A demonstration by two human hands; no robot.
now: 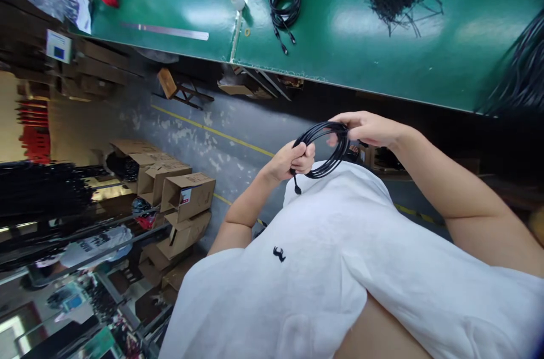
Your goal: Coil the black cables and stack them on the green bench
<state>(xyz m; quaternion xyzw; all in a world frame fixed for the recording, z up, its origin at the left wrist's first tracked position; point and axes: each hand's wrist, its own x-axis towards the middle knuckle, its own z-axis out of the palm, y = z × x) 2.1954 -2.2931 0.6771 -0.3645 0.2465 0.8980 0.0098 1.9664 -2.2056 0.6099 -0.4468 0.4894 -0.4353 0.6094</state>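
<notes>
Black cable coil (331,166) — left hand (297,159) grip closed round it, right hand (369,128) pinching its rim — clear of green bench (348,64).

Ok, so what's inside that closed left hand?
The left hand is closed around one side of a coiled black cable; a plug end hangs below it. The strands inside the fist are hidden. The right hand grips the coil's top.
</notes>
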